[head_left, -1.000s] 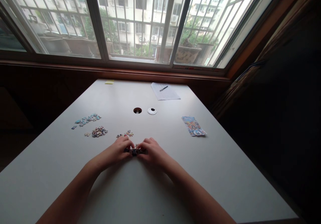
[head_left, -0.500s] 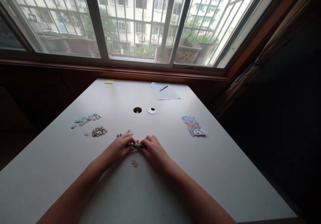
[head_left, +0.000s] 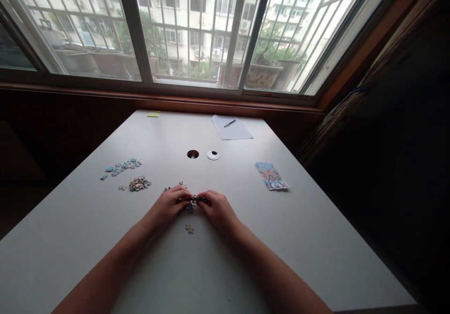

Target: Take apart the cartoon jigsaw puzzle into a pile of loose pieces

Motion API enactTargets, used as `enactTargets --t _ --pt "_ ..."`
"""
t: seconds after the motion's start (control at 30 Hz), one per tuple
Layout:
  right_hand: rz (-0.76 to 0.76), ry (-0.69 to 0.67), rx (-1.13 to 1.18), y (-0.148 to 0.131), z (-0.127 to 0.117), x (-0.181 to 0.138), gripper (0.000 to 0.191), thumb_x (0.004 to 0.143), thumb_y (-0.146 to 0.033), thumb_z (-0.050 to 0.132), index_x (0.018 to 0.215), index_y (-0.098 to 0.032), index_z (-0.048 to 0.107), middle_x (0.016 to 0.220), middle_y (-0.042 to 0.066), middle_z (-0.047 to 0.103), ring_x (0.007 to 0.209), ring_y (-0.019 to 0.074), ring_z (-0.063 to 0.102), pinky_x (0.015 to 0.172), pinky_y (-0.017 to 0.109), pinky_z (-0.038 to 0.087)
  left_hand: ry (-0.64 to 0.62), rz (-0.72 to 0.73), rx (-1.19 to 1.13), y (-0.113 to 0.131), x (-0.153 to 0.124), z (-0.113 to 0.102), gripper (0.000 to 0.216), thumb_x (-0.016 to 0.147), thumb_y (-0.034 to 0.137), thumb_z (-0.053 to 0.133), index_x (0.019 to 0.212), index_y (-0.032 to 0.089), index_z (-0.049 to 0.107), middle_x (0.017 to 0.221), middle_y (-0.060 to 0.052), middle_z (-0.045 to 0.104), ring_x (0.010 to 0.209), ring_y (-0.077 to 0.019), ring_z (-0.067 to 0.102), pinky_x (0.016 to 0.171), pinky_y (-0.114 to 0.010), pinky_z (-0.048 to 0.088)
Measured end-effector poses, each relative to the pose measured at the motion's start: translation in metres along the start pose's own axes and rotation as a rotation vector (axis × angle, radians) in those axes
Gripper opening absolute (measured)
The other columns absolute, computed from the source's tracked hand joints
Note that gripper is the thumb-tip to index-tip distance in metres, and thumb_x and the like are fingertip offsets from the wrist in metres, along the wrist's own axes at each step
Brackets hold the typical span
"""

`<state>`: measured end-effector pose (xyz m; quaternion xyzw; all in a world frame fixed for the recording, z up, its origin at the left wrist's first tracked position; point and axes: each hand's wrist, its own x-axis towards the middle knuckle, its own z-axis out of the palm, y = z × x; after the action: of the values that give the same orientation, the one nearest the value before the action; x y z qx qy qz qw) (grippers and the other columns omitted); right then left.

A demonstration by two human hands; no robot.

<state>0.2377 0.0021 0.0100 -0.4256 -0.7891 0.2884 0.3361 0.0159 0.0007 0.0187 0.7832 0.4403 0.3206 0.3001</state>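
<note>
Between my two hands is a small cluster of jigsaw puzzle pieces [head_left: 193, 199], gripped from both sides at the middle of the white table [head_left: 302, 239]. The fingers of my left hand [head_left: 175, 200] are closed on its left end, and those of my right hand [head_left: 214, 205] on its right end. More puzzle pieces [head_left: 191, 208] show just below the fingertips. Behind my left hand some loose pieces [head_left: 181, 184] are partly hidden. Nearer to me lie joined plain-backed pieces [head_left: 189, 229].
To the left are a mixed heap of pieces [head_left: 139, 183] and a spread of bluish ones [head_left: 123, 166]. A colourful picture sheet [head_left: 271, 176] lies at right. Farther back are a cable hole [head_left: 192, 154], its round cover [head_left: 213, 155], papers [head_left: 234, 131] with a pen, and yellow notes [head_left: 153, 114].
The held pieces are raised and tilted slightly away, so loose pieces now show beneath them. My right hand has shifted a little to the right.
</note>
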Motion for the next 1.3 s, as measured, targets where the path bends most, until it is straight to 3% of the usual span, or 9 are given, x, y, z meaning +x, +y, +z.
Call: enactTargets --t 0.13,0.4,0.93,1.1,1.3 --pt "0.014 0.013 0.000 0.000 0.000 0.000 0.012 0.091 -0.021 0.067 0.101 -0.025 0.073 0.098 0.003 0.072 0.092 0.0181 0.066 0.085 0.030 0.050 0.018 -0.010 0.013 0.000 -0.001 -0.001 0.016 0.092 0.025 0.056 0.095 0.022 0.072 0.099 -0.005 0.069 0.093 -0.0188 0.065 0.085 -0.031 0.052" --pt "0.030 0.034 -0.018 -0.003 -0.003 0.001 0.006 0.091 -0.022 0.067 0.093 -0.022 0.073 0.089 0.003 0.070 0.083 0.0166 0.064 0.076 0.027 0.048 0.022 -0.028 0.041 0.003 -0.001 -0.006 0.023 0.096 0.032 0.053 0.100 0.021 0.072 0.101 -0.006 0.067 0.093 -0.0192 0.065 0.085 -0.030 0.051" --pt "-0.041 0.041 -0.054 -0.002 -0.001 0.000 0.005 0.090 -0.022 0.067 0.091 -0.022 0.072 0.088 0.003 0.067 0.078 0.0156 0.061 0.073 0.025 0.047 0.032 -0.198 0.031 0.013 0.001 -0.008 0.026 0.092 0.034 0.051 0.076 0.019 0.066 0.083 -0.002 0.065 0.081 -0.0186 0.061 0.074 -0.028 0.046" --pt "-0.036 0.022 -0.092 -0.002 -0.003 0.001 0.005 0.091 -0.025 0.067 0.091 -0.022 0.071 0.086 0.003 0.068 0.079 0.0166 0.060 0.074 0.027 0.046 0.059 -0.207 0.136 0.014 -0.001 -0.012 0.024 0.091 0.033 0.053 0.074 0.019 0.064 0.084 -0.002 0.064 0.080 -0.0197 0.061 0.074 -0.030 0.046" --pt "-0.043 0.001 -0.152 0.000 -0.002 0.001 0.009 0.088 -0.026 0.074 0.095 -0.024 0.072 0.094 0.003 0.070 0.092 0.0200 0.058 0.085 0.032 0.046 0.171 -0.142 0.369 0.001 -0.005 -0.011 0.019 0.090 0.035 0.057 0.080 0.019 0.062 0.091 -0.006 0.061 0.092 -0.0244 0.057 0.087 -0.038 0.046"
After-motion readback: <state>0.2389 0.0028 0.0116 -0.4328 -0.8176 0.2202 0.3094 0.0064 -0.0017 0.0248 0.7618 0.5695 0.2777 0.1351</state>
